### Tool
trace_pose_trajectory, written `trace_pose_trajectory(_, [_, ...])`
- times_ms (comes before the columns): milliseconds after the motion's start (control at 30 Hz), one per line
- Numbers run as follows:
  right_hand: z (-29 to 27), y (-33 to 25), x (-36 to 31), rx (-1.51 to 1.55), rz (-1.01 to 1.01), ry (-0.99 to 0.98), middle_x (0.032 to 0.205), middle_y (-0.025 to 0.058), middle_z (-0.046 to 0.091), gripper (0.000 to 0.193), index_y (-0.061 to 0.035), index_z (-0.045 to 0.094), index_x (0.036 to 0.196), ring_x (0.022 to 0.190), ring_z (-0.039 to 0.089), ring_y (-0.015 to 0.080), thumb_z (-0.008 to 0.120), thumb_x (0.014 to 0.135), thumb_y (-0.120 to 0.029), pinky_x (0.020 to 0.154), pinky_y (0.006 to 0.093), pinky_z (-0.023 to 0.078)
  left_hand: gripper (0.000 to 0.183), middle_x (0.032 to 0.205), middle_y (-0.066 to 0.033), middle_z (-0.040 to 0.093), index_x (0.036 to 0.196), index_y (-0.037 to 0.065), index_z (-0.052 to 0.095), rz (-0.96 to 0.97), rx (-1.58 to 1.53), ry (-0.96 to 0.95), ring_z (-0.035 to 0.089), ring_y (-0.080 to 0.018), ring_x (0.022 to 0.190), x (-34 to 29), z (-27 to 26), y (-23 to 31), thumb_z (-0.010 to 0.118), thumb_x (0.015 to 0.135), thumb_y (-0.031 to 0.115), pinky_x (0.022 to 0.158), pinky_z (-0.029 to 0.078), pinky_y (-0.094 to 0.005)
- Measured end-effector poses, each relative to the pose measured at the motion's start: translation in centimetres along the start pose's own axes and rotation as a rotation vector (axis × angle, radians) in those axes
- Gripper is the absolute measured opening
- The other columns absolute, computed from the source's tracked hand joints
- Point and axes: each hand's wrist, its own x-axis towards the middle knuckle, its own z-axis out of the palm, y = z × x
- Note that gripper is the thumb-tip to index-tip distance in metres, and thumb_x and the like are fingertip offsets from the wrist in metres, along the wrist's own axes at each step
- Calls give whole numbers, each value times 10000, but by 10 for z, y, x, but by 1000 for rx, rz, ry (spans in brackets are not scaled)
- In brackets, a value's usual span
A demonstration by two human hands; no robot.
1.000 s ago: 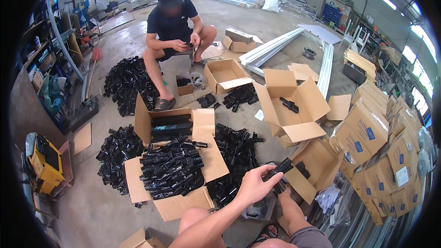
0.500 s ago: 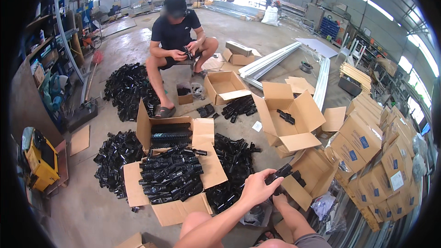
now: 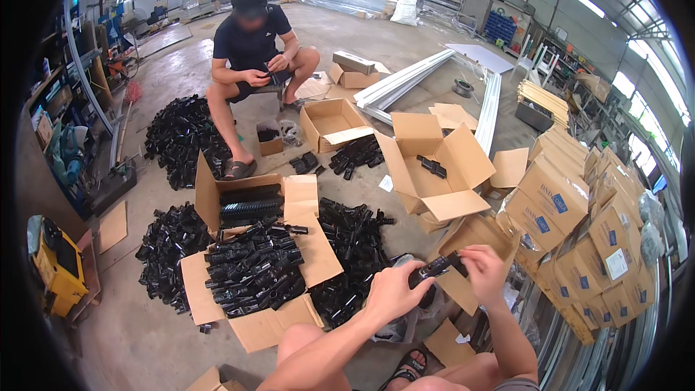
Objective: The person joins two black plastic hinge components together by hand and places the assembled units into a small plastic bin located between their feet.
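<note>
My left hand [image 3: 391, 291] is wrapped round a long black bracket-like part [image 3: 436, 266], held tilted above the floor. My right hand [image 3: 485, 272] is at the part's right end with thumb and fingers pinched together. Whatever small thing they hold is too small to make out. Below my left hand lies a clear plastic bag [image 3: 394, 331]. Nearest on the left, a pile of similar black parts [image 3: 351, 246] lies on the floor. Beside it, an open carton [image 3: 322, 261] is heaped with more of them, with neat rows at its back.
Another open carton [image 3: 455, 206] holds a couple of black parts. An open box [image 3: 485, 235] sits just beyond my right hand. Stacked closed cartons [image 3: 546, 203] stand at right. Across from me a seated person [image 3: 250, 47] handles a black part. More piles [image 3: 170, 246] lie at left.
My right hand has risen from low beside the clear bag to the right end of the black part. My left hand still holds that part. The whole view has shifted slightly.
</note>
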Motion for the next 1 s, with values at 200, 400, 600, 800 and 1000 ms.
trace_pose_trajectory(200, [-7, -24, -43, 336, 73, 253, 1083, 149, 660, 216, 87, 619, 1111, 989, 678, 193, 601, 898, 123, 858, 283, 568, 374, 751, -169, 703, 1063, 78, 728, 161, 75, -67, 693, -331, 656, -15, 17, 9, 772, 811, 350, 612, 552, -386])
trace_pose_trajectory(400, [4, -26, -46, 101, -161, 188, 997, 157, 717, 147, 3, 690, 955, 898, 717, 237, 710, 828, 75, 802, 308, 567, 378, 802, -178, 714, 1077, 65, 715, 128, 167, -187, 708, -340, 729, -26, 12, 14, 755, 830, 349, 653, 567, -408])
trace_pose_trajectory(600, [3, -38, -50, -115, -291, 16, 954, 130, 695, 138, -17, 694, 905, 856, 698, 279, 715, 799, 68, 746, 344, 563, 422, 871, -221, 712, 1160, 31, 665, 91, 205, -278, 695, -393, 820, -24, 22, 11, 704, 866, 331, 729, 562, -470])
trace_pose_trajectory(800, [1, -22, -57, -152, -314, -37, 961, 113, 701, 148, -14, 698, 910, 859, 675, 286, 703, 786, 68, 753, 362, 548, 420, 898, -219, 715, 1168, 33, 661, 86, 220, -292, 695, -391, 839, -22, 29, 9, 702, 869, 325, 734, 562, -475])
trace_pose_trajectory(1000, [-4, -24, -54, -188, -408, -88, 978, 84, 712, 153, -21, 708, 930, 877, 667, 274, 696, 793, 43, 772, 364, 542, 426, 882, -191, 720, 1161, 46, 666, 146, 252, -297, 701, -363, 805, -25, 35, 8, 712, 871, 354, 694, 568, -443])
